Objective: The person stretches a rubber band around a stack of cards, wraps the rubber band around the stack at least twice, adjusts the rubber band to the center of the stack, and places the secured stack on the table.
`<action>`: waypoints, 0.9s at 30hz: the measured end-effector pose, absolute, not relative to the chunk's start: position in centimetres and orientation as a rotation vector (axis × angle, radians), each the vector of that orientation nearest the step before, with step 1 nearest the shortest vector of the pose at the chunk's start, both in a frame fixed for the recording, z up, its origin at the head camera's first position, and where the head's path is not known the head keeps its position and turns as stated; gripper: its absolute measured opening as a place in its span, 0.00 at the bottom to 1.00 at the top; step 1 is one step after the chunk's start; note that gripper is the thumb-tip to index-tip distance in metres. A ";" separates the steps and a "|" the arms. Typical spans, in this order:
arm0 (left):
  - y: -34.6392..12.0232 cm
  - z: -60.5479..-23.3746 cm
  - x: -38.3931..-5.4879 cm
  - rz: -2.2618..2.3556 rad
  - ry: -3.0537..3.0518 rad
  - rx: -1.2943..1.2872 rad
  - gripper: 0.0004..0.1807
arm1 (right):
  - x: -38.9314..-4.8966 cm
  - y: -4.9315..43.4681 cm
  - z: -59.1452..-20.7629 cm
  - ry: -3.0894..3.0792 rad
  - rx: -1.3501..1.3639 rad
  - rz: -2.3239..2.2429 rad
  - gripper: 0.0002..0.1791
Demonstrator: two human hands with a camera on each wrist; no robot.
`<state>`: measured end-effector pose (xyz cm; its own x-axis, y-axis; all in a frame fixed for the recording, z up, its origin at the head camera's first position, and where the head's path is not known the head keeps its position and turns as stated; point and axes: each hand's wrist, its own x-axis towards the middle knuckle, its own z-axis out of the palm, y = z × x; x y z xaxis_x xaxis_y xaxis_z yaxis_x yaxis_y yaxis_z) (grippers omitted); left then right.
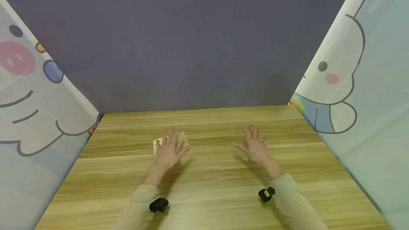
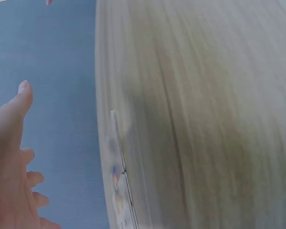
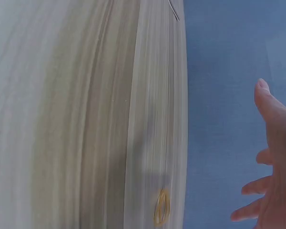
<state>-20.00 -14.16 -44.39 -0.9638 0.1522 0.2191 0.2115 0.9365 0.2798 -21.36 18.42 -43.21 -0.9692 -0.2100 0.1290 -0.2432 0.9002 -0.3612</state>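
Observation:
My left hand (image 1: pixel 167 153), fingers spread, hovers over a flat, pale, card-like item (image 1: pixel 182 140) and hides much of it. From the left wrist, this item (image 2: pixel 119 183) shows as thin pieces with coloured print, lying on the table; the hand (image 2: pixel 12 157) holds nothing. Off to the right, my right hand (image 1: pixel 255 148) is also spread and empty above the wood. A yellow-orange loop like a rubber band (image 3: pixel 162 207) lies on the table in the right wrist view, left of the right hand (image 3: pixel 279 162).
The wood-grain table (image 1: pixel 204 194) meets a dark grey panel (image 1: pixel 198 45) at its far edge. Cartoon-printed cloth hangs on the left (image 1: pixel 38 98) and right (image 1: pixel 367 98). Black wrist cameras sit on the left sleeve (image 1: pixel 158 205) and right sleeve (image 1: pixel 265 194).

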 end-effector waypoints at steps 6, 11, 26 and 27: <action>-14.3 -43.8 -19.7 -0.602 -2.869 -0.228 0.43 | -21.2 19.1 -43.4 -2.913 0.333 0.634 0.47; -14.5 -43.7 -19.2 -0.713 -2.788 -0.225 0.43 | -21.0 19.7 -43.6 -2.844 0.325 0.691 0.45; -16.0 -44.9 -17.7 -1.220 -2.484 -0.075 0.35 | -20.9 21.3 -44.6 -2.634 0.322 1.035 0.34; -16.1 -44.9 -17.6 -1.248 -2.463 -0.059 0.35 | -20.9 21.4 -44.6 -2.625 0.304 1.064 0.33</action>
